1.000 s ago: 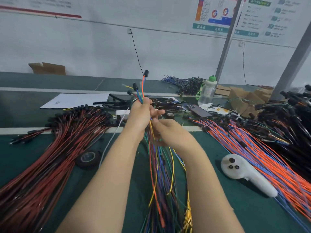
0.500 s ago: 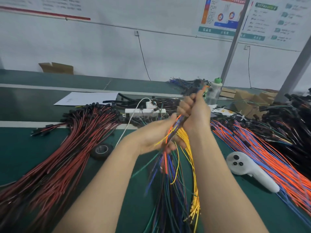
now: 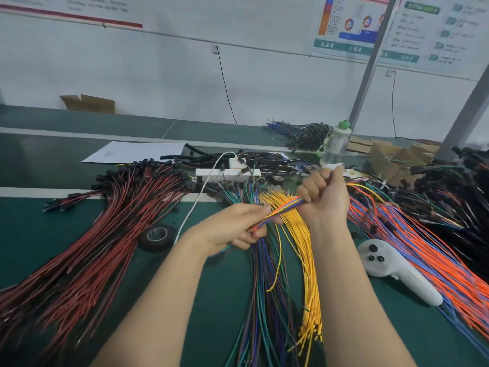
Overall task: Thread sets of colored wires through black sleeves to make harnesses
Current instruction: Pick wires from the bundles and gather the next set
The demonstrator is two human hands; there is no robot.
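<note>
A small set of colored wires (image 3: 284, 208), orange, blue, yellow and green, runs taut between my two hands above the green table. My left hand (image 3: 238, 226) pinches the set at its lower end. My right hand (image 3: 324, 197) is a fist wrapped around the upper end, and loose wire tips fan out to the right of it. Below my hands lie a bundle of yellow wires (image 3: 304, 250) and a mixed bundle of blue and green wires (image 3: 264, 287). Black sleeves (image 3: 201, 156) lie at the back by the paper sheet.
Red-and-black wires (image 3: 105, 234) fill the left side, with a roll of black tape (image 3: 158, 237) beside them. Orange and blue wires (image 3: 423, 250) spread on the right, next to a white controller (image 3: 394, 268). A white power strip (image 3: 227, 174), a bottle (image 3: 336, 145) and cardboard boxes (image 3: 391, 160) stand behind.
My right hand slid up the wire set and away to the right, pulling it straight. My left hand dropped lower and stayed at the set's other end. The view shifted a little.
</note>
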